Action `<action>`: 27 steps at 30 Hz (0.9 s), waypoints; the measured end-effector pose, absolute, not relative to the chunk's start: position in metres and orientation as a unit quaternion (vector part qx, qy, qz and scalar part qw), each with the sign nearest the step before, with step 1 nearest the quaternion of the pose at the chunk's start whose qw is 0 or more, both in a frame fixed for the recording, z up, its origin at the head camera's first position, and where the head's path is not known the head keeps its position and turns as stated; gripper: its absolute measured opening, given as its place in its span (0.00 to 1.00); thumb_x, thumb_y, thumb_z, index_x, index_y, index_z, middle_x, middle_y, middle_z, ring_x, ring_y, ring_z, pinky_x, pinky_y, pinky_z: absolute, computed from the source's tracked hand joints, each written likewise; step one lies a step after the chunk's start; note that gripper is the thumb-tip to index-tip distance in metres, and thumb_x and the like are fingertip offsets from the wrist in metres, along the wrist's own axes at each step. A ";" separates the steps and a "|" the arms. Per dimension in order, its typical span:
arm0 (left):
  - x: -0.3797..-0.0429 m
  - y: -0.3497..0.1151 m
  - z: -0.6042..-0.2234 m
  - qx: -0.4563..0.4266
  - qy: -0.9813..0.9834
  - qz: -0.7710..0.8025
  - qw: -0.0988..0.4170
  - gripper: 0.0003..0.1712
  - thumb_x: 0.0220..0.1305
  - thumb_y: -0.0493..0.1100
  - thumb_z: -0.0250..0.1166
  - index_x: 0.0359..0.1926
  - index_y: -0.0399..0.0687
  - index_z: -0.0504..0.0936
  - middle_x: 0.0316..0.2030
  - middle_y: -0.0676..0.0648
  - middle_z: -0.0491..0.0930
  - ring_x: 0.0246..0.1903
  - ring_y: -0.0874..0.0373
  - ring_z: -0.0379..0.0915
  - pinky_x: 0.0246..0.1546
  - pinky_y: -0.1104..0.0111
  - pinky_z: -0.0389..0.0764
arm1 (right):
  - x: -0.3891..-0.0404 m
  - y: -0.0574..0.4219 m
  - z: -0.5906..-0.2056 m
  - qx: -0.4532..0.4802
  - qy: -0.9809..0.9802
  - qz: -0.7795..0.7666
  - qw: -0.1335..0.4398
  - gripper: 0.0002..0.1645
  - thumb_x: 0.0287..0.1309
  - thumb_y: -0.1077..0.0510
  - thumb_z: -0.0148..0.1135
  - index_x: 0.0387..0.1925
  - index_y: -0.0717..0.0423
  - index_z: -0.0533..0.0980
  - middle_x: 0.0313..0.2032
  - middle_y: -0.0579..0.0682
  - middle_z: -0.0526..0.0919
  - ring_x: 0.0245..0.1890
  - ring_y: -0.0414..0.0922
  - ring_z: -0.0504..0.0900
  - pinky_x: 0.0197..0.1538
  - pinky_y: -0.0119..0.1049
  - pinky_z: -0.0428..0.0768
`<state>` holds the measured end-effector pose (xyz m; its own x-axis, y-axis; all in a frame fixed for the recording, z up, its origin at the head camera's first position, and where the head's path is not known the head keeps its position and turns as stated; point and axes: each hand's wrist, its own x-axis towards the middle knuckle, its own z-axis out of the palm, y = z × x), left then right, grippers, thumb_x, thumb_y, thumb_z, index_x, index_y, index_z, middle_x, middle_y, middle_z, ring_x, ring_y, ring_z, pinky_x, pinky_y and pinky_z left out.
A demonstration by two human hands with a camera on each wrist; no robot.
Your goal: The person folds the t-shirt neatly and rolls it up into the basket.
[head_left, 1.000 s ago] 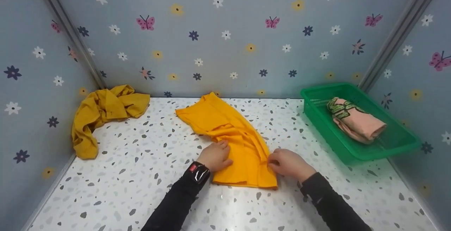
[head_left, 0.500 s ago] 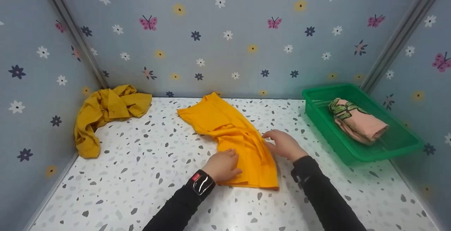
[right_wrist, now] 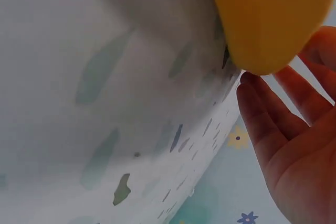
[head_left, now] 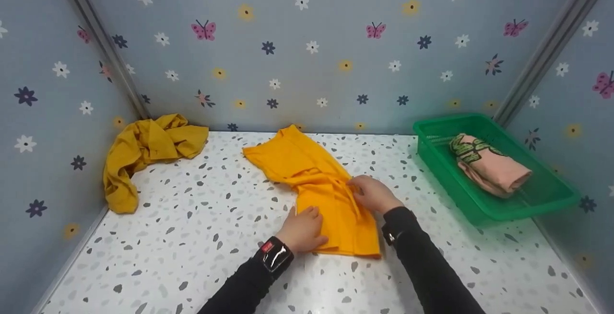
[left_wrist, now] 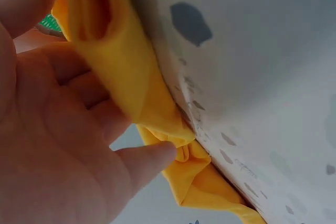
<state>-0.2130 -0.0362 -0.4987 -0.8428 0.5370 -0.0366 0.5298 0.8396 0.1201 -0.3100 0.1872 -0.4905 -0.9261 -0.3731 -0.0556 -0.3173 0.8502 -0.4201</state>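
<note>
An orange-yellow garment (head_left: 331, 213), folded into a long strip with creases across its middle, lies on the speckled tabletop. My left hand (head_left: 303, 230) rests on the left edge of its near part, the fingers relaxed. In the left wrist view, that hand (left_wrist: 68, 114) lies along the rolled layers of cloth. At the garment's right edge, by the wrinkles, is my right hand (head_left: 374, 194), its fingertips on the cloth. The right wrist view has the right hand's fingers (right_wrist: 262, 114) fairly straight, reaching to the rounded edge of the garment (right_wrist: 268, 24); the thumb is partly hidden behind it.
A crumpled mustard garment (head_left: 148, 144) lies in the back left corner. At the right stands a green basket (head_left: 446, 175) with a rolled pink garment (head_left: 494, 170) with a green print inside. Flower-patterned panels (head_left: 307, 55) wall the tabletop at the back and both sides.
My right hand has moved up along the garment's right edge, from near its bottom corner to the wrinkled middle. My left hand has shifted slightly down and right on the cloth.
</note>
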 end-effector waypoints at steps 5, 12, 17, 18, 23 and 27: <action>-0.216 -0.038 -0.501 0.289 0.954 0.074 0.028 0.33 0.56 0.56 0.59 0.53 0.34 0.73 0.59 0.37 0.67 0.60 0.46 0.60 0.56 0.54 0.65 | -0.312 0.183 -0.493 -0.179 0.966 -0.178 0.059 0.19 0.59 0.55 0.58 0.53 0.46 0.75 0.52 0.47 0.75 0.53 0.46 0.72 0.59 0.44 0.65; -0.218 -0.033 -0.503 0.281 0.957 0.070 0.028 0.35 0.58 0.58 0.59 0.58 0.36 0.70 0.60 0.34 0.64 0.61 0.44 0.58 0.57 0.57 0.65 | -0.316 0.178 -0.497 -0.180 0.972 -0.152 0.016 0.13 0.57 0.59 0.58 0.44 0.51 0.81 0.35 0.49 0.77 0.35 0.47 0.74 0.46 0.42 0.73; -0.219 -0.027 -0.507 0.265 0.962 0.057 0.021 0.38 0.57 0.60 0.59 0.60 0.39 0.69 0.60 0.32 0.63 0.61 0.41 0.57 0.57 0.55 0.64 | -0.317 0.179 -0.498 -0.150 0.974 -0.166 0.024 0.12 0.57 0.62 0.56 0.41 0.52 0.82 0.29 0.48 0.77 0.30 0.47 0.72 0.42 0.41 0.73; -0.220 -0.025 -0.508 0.260 0.964 0.054 0.019 0.38 0.57 0.61 0.58 0.61 0.39 0.68 0.60 0.32 0.62 0.61 0.41 0.57 0.57 0.55 0.64 | -0.317 0.179 -0.498 -0.148 0.974 -0.169 0.025 0.13 0.57 0.62 0.56 0.41 0.52 0.82 0.29 0.48 0.77 0.30 0.46 0.72 0.42 0.41 0.73; -0.226 -0.022 -0.514 0.239 0.970 0.040 -0.002 0.42 0.55 0.64 0.57 0.59 0.36 0.69 0.58 0.32 0.64 0.59 0.41 0.59 0.53 0.55 0.69 | -0.314 0.181 -0.500 -0.158 0.972 -0.175 0.016 0.13 0.57 0.62 0.55 0.41 0.52 0.83 0.30 0.48 0.77 0.31 0.46 0.73 0.41 0.41 0.73; -0.232 -0.022 -0.515 0.221 0.974 0.049 -0.016 0.43 0.54 0.66 0.58 0.57 0.35 0.70 0.56 0.32 0.66 0.57 0.43 0.61 0.49 0.55 0.72 | -0.308 0.183 -0.501 -0.176 0.968 -0.180 -0.001 0.12 0.56 0.61 0.56 0.39 0.53 0.83 0.29 0.47 0.77 0.30 0.45 0.73 0.40 0.40 0.73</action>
